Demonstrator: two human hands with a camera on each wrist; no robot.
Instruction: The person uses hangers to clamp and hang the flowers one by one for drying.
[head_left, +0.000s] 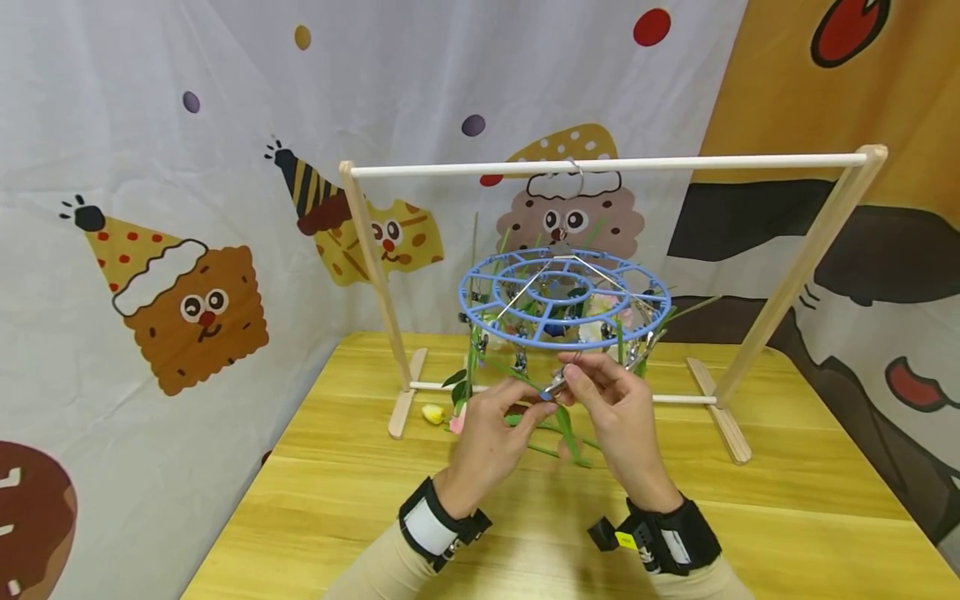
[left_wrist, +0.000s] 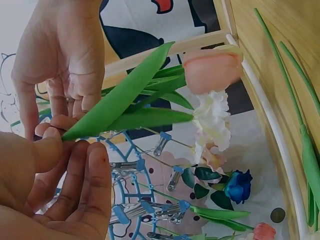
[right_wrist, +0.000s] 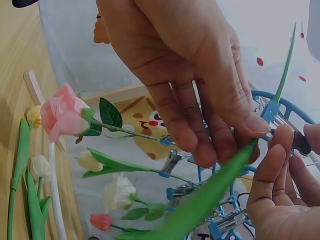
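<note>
Between thumb and fingertips, my left hand [head_left: 491, 433] pinches the green stem of a tulip, just under the ring's near edge. Its pale pink bloom [left_wrist: 212, 72] hangs downward below long green leaves [left_wrist: 125, 100]. My right hand [head_left: 618, 408] grips a metal clip [head_left: 555, 383] with a blue tip, right at the stem. A blue round hanging ring [head_left: 495, 335] hangs close behind both hands. From its other clips hang artificial flowers, among them a pink rose [right_wrist: 62, 112], a blue rose [left_wrist: 238, 187] and a white flower [right_wrist: 120, 192]. Fingers partly cover the clip.
A wooden stand with a white top bar [head_left: 465, 169] holds the ring by a hook. Its feet [head_left: 720, 412] rest on the wooden table [head_left: 322, 467]. A yellow tulip [head_left: 432, 414] and other loose stems lie beneath the ring. A printed cloth [head_left: 420, 75] hangs behind.
</note>
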